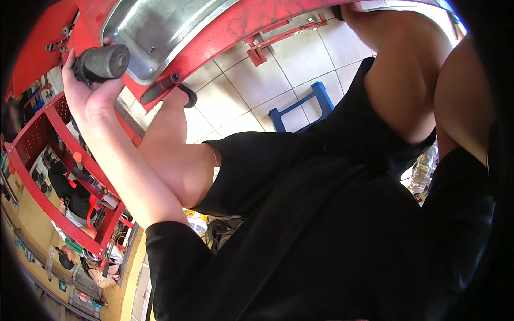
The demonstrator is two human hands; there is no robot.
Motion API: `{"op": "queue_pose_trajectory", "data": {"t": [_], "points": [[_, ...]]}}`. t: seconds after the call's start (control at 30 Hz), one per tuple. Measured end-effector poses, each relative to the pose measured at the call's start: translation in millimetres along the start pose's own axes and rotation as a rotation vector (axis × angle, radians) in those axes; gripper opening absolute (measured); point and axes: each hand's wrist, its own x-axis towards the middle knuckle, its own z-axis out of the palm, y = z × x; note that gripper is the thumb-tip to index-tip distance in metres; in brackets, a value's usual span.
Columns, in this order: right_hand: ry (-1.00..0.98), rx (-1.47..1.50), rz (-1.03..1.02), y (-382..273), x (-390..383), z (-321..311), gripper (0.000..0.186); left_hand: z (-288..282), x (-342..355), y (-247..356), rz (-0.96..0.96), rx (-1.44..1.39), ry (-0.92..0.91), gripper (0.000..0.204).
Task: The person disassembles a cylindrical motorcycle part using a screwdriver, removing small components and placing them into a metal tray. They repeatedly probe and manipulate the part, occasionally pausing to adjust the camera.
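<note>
My left hand (97,92) is raised at the upper left, its fingers wrapped round a dark grey cylinder (111,61) that looks like a small motor housing. The cylinder's round end faces right, beside the corner of a shiny metal tray (143,78). A tiny dark piece (152,49), perhaps a screw, lies in that tray. Below the tray's corner is a dark tube-shaped handle (160,89) on the red edge. Only part of my right arm (465,101) shows at the right rim; the hand itself is out of the picture.
The tray stands on a red metal surface (214,40). A blue frame (319,101) sits on the white floor tiles (278,69) between my legs. To the left is a red rack or cart (40,198), with other people (77,200) beyond it.
</note>
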Motion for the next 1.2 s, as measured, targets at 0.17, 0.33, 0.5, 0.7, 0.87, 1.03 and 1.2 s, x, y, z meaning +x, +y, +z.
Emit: {"op": "queue_pose_trajectory", "data": {"t": [0.17, 0.33, 0.5, 0.7, 0.87, 1.03, 1.2], "points": [[0.029, -0.013, -0.047, -1, -5, 0, 0.026, 10, -8, -10, 0.163, 0.113, 0.037, 0.045], [-0.007, 0.038, -0.06, -6, 13, 7, 0.025, -7, 7, -8, 0.189, 0.256, -0.057, 0.041], [0.006, 0.025, -0.047, -4, 3, 7, 0.025, -1, 13, -2, 0.02, 0.013, 0.003, 0.045], [0.006, 0.022, -0.021, -14, 2, 9, 0.025, -3, 0, -13, 0.07, 0.166, -0.111, 0.046], [0.013, 0.044, -0.017, -15, 4, 7, 0.025, -3, 16, -1, 0.022, 0.041, 0.0, 0.048], [0.03, 0.057, -0.021, -9, -7, 6, 0.024, 6, 4, -3, 0.022, 0.069, 0.008, 0.044], [0.022, 0.072, 0.057, -18, 1, 11, 0.024, 2, 19, -21, 0.002, 0.06, -0.039, 0.049]]}}
